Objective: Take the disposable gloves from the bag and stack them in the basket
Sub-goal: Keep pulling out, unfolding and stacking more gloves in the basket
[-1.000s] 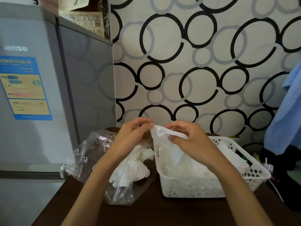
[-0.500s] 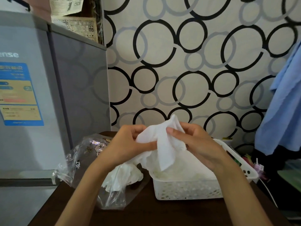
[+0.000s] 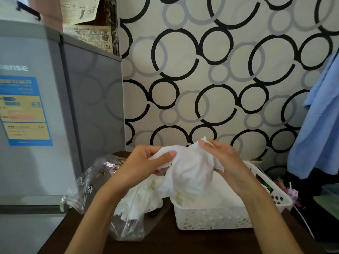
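A thin white disposable glove hangs between both hands above the basket's left end. My left hand pinches its left edge with thumb over fingers. My right hand holds its right side, fingertips at the top. Below, a white perforated plastic basket holds a pile of white gloves. To its left lies a clear printed plastic bag with more crumpled white gloves inside its open mouth.
All stands on a dark brown table. A grey fridge rises at the left, close to the bag. Blue cloth hangs at the right, with small clutter behind the basket. A circle-patterned wall is behind.
The glove has been spread wider between the hands and hangs lower over the basket. My left thumb now lies on top of its edge. The view shifted slightly.
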The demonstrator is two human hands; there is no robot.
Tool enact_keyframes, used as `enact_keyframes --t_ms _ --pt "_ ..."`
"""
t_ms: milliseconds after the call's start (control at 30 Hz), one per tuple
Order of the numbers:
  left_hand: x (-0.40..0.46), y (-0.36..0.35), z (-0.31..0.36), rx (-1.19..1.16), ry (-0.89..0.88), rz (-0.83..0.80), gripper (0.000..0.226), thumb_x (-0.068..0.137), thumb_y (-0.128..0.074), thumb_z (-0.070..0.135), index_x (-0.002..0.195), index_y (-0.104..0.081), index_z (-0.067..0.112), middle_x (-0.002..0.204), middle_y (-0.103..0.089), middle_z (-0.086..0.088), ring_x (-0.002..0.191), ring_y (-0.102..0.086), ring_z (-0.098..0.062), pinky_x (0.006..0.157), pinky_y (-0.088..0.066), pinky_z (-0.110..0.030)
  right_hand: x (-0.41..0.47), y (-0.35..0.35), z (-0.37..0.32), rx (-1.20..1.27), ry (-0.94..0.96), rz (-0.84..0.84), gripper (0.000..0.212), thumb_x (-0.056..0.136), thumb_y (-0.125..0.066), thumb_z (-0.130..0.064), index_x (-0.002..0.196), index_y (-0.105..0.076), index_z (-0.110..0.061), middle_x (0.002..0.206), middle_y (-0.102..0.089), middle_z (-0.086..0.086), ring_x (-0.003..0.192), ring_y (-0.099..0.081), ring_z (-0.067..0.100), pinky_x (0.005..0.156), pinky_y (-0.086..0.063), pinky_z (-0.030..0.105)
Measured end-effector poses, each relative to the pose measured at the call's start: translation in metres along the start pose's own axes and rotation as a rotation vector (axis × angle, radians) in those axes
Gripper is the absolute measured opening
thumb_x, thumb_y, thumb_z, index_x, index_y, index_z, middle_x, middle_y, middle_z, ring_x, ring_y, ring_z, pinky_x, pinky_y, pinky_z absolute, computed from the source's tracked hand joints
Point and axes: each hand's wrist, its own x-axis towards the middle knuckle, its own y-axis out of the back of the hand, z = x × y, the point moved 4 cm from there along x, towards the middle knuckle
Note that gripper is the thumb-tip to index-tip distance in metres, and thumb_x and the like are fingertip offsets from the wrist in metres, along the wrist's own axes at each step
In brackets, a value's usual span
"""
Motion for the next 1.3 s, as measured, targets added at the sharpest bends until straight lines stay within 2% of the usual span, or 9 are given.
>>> enact_keyframes --t_ms 133,267,433,633,800,967,1133,1233,1300 --pt "-0.001 0.014 0.002 -0.018 -0.025 0.25 0.024 0.097 -0.053 0.026 0.09 -0.075 0.02 0.083 -0.074 -0.008 0.073 -0.07 -0.021 0.07 -0.059 -0.035 -0.007 -0.002 -0.018 -0.134 0.225 0.2 0.012 0.087 -0.065 -0.031 0.079 -0.071 -0.027 0.078 -0.071 -0.006 0.073 -0.064 0.005 0.068 -0.052 0.022" --pt "-0.008 0.023 0.013 -0.044 -0.057 0.449 0.022 0.099 -0.048 0.027 0.088 -0.068 0.027 0.082 -0.071 0.002 0.069 -0.068 -0.01 0.051 -0.049 -0.015 -0.014 -0.019 -0.045 -0.219 0.437 0.221 0.013 0.091 -0.059 -0.032 0.08 -0.065 -0.033 0.069 -0.066 -0.02 0.067 -0.059 -0.008 0.057 -0.043 0.005" --pt "-0.014 0.028 0.031 -0.099 -0.16 0.689 0.022 0.1 -0.043 0.027 0.09 -0.062 0.023 0.092 -0.067 0.001 0.091 -0.063 -0.021 0.078 -0.053 -0.037 -0.023 -0.045 -0.06 -0.139 0.589 0.281 0.015 0.095 -0.054 -0.029 0.083 -0.063 -0.026 0.073 -0.064 -0.001 0.067 -0.055 0.005 0.06 -0.047 0.022" --pt "-0.023 0.021 0.053 0.147 -0.336 0.985 0.015 0.101 -0.039 0.038 0.099 -0.05 0.028 0.078 -0.055 0.02 0.073 -0.051 0.002 0.062 -0.039 -0.022 -0.028 -0.046 -0.061 -0.005 0.584 0.268 0.017 0.096 -0.053 -0.028 0.081 -0.062 -0.022 0.051 -0.046 -0.005 0.048 -0.035 0.007 0.045 -0.03 0.02" --pt "0.023 -0.004 0.023 0.527 -0.265 0.672 0.031 0.095 -0.051 0.043 0.073 -0.054 0.022 0.061 -0.053 0.006 0.059 -0.048 -0.014 0.055 -0.033 -0.029 -0.003 0.022 -0.027 -0.237 0.308 0.287 0.014 0.093 -0.058 -0.026 0.083 -0.066 -0.022 0.048 -0.055 -0.012 0.043 -0.045 0.001 0.043 -0.034 0.012" --pt "0.076 -0.06 -0.017 0.745 -0.127 0.204 0.044 0.096 -0.05 0.044 0.06 -0.041 0.021 0.057 -0.041 0.007 0.058 -0.041 -0.012 0.051 -0.025 -0.025 0.021 0.088 0.023 -0.519 0.014 0.294 0.017 0.094 -0.056 -0.025 0.094 -0.069 -0.015 0.085 -0.066 0.001 0.078 -0.061 0.02 0.063 -0.048 0.028" --pt "0.106 -0.085 -0.025 0.886 -0.111 0.106 0.034 0.091 -0.053 0.053 0.09 -0.065 0.021 0.07 -0.066 0.007 0.066 -0.058 -0.006 0.062 -0.045 -0.024 0.026 0.123 0.039 -0.693 -0.036 0.436 0.025 0.095 -0.053 -0.025 0.106 -0.069 -0.009 0.106 -0.066 0.011 0.089 -0.054 0.022 0.08 -0.045 0.032" --pt "0.117 -0.094 -0.028 0.932 -0.117 0.073 0.036 0.086 -0.058 0.056 0.098 -0.067 0.024 0.081 -0.071 0.005 0.065 -0.06 -0.004 0.067 -0.048 -0.025 0.023 0.134 0.043 -0.752 -0.024 0.496 0.025 0.095 -0.054 -0.029 0.102 -0.069 -0.01 0.106 -0.067 0.01 0.086 -0.052 0.02 0.077 -0.041 0.03" --pt "0.12 -0.097 -0.028 0.951 -0.103 0.1 0.04 0.083 -0.063 0.057 0.107 -0.065 0.025 0.096 -0.071 0.008 0.082 -0.064 -0.007 0.071 -0.047 -0.025 0.022 0.137 0.045 -0.796 -0.017 0.539 0.028 0.094 -0.054 -0.034 0.104 -0.067 -0.012 0.107 -0.067 0.009 0.088 -0.056 0.022 0.076 -0.042 0.03"
